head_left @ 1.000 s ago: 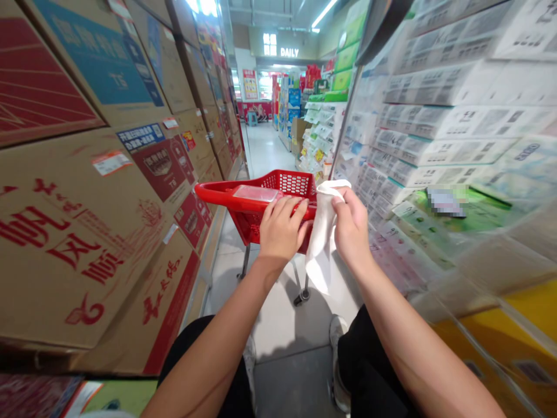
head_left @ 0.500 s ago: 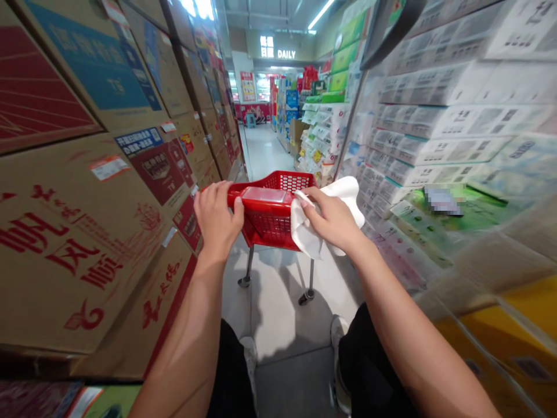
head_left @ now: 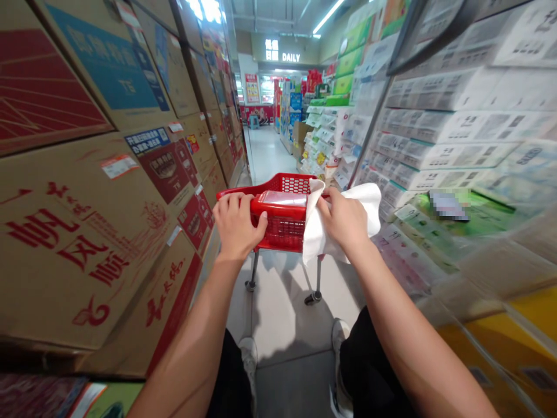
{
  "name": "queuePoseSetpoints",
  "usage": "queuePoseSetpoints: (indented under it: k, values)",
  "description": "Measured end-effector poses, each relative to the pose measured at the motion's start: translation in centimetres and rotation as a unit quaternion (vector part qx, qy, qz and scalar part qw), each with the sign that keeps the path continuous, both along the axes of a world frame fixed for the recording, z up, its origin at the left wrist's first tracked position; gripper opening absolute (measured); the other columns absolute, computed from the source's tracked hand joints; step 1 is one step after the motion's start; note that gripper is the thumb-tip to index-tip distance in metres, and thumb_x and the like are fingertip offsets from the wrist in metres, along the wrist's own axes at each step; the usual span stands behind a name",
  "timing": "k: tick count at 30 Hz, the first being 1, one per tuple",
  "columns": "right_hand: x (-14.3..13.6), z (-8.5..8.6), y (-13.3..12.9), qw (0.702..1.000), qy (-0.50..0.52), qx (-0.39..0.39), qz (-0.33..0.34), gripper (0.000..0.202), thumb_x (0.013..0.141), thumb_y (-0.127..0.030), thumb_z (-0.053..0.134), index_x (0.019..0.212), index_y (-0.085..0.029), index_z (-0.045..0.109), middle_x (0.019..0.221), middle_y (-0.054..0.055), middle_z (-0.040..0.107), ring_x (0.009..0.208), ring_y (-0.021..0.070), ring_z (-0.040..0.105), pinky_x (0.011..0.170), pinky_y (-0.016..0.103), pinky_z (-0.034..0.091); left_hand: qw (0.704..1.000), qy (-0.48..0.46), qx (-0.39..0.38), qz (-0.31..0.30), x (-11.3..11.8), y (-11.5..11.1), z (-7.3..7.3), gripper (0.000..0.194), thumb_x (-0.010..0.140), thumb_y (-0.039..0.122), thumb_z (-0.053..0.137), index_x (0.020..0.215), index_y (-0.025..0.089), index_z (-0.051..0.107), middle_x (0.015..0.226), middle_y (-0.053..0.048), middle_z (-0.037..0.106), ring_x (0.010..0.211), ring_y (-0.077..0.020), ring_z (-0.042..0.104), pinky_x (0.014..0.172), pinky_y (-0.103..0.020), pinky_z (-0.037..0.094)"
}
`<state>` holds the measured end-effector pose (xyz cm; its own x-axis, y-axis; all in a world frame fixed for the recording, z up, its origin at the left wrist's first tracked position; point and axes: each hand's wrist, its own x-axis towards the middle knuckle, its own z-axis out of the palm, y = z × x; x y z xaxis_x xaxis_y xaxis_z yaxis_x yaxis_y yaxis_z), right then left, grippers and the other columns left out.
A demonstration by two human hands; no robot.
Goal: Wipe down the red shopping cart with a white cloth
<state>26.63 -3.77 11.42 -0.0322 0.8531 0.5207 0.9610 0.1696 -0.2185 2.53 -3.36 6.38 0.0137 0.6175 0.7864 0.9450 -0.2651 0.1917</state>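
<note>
Black trousers and pale shoes (head_left: pixel 249 354) show lowest in the view, standing on a light grey tiled floor (head_left: pixel 282 313). Both bare forearms reach forward from there to a small red plastic shopping cart (head_left: pixel 285 223) on thin metal legs with castors. The left hand (head_left: pixel 237 223) is clenched around the left end of the cart's red handle bar (head_left: pixel 278 204), fingers curled over the top. The right hand (head_left: pixel 342 220) presses a white cloth (head_left: pixel 315 235) against the right end of that bar; the cloth drapes over the bar and hangs beside the basket. Stacked brown cardboard cartons with red print (head_left: pixel 87 232) wall the left side, shelves of white wrapped packs (head_left: pixel 435 151) the right. Farther down the aisle hangs a lit sign reading DAILY (head_left: pixel 290 57)
</note>
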Motion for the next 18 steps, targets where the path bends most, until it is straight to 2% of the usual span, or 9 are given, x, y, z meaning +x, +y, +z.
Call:
queuePoseSetpoints:
  k: [2, 5, 9, 12, 15, 18]
  values:
    - [-0.3, 0.2, 0.2, 0.999, 0.034, 0.005, -0.021, 0.044, 0.102, -0.050, 0.039, 0.122, -0.019, 0.062, 0.098, 0.015, 0.076, 0.088, 0.0336, 0.069, 0.079, 0.039, 0.044, 1.000, 0.009, 0.003, -0.005, 0.9, -0.3, 0.0, 0.045, 0.085, 0.045, 0.056, 0.121, 0.018, 0.061, 0.122, -0.016, 0.060, 0.120, -0.0376, 0.046, 0.104, -0.054, 0.031]
    - [-0.5, 0.8, 0.7, 0.997, 0.077, 0.012, -0.010, 0.041, 0.101, -0.046, 0.039, 0.125, -0.020, 0.060, 0.103, 0.014, 0.075, 0.092, 0.0335, 0.068, 0.080, 0.040, 0.046, 0.999, 0.027, 0.006, -0.022, 2.1, -0.7, 0.1, 0.043, 0.085, 0.044, 0.056, 0.120, 0.019, 0.062, 0.118, -0.014, 0.062, 0.116, -0.0363, 0.047, 0.101, -0.053, 0.032]
    - [-0.4, 1.5, 1.5, 0.995, 0.064, -0.007, 0.074, 0.039, 0.099, -0.033, 0.037, 0.128, -0.022, 0.063, 0.116, 0.011, 0.073, 0.105, 0.0323, 0.065, 0.088, 0.041, 0.046, 0.996, 0.058, -0.002, -0.064, 3.4, -1.1, 0.3, 0.042, 0.087, 0.041, 0.052, 0.122, 0.020, 0.063, 0.118, -0.013, 0.064, 0.113, -0.0349, 0.049, 0.098, -0.053, 0.033]
    - [0.6, 1.5, 1.4, 0.991, 0.050, 0.038, 0.117, 0.042, 0.098, -0.030, 0.036, 0.128, -0.018, 0.063, 0.127, 0.012, 0.068, 0.116, 0.0316, 0.060, 0.099, 0.042, 0.042, 0.994, 0.077, -0.005, -0.078, 3.9, -1.2, 0.4, 0.043, 0.089, 0.041, 0.051, 0.124, 0.020, 0.064, 0.118, -0.013, 0.064, 0.112, -0.0343, 0.049, 0.096, -0.053, 0.033]
    - [2.3, 1.2, 0.5, 0.991, 0.046, 0.091, 0.090, 0.042, 0.100, -0.033, 0.035, 0.125, -0.016, 0.064, 0.127, 0.014, 0.067, 0.118, 0.0323, 0.056, 0.101, 0.043, 0.039, 0.993, 0.095, 0.005, -0.069, 4.0, -1.1, 0.7, 0.042, 0.090, 0.044, 0.051, 0.122, 0.021, 0.066, 0.114, -0.012, 0.066, 0.108, -0.0332, 0.050, 0.091, -0.051, 0.035]
    - [3.6, 0.8, -0.6, 0.997, -0.009, 0.035, 0.063, 0.043, 0.101, -0.045, 0.038, 0.121, -0.018, 0.066, 0.114, 0.014, 0.071, 0.106, 0.0326, 0.061, 0.092, 0.041, 0.042, 0.992, 0.101, 0.008, -0.069, 3.4, -0.7, 1.3, 0.039, 0.091, 0.047, 0.051, 0.115, 0.022, 0.069, 0.105, -0.011, 0.069, 0.100, -0.0307, 0.052, 0.084, -0.047, 0.037]
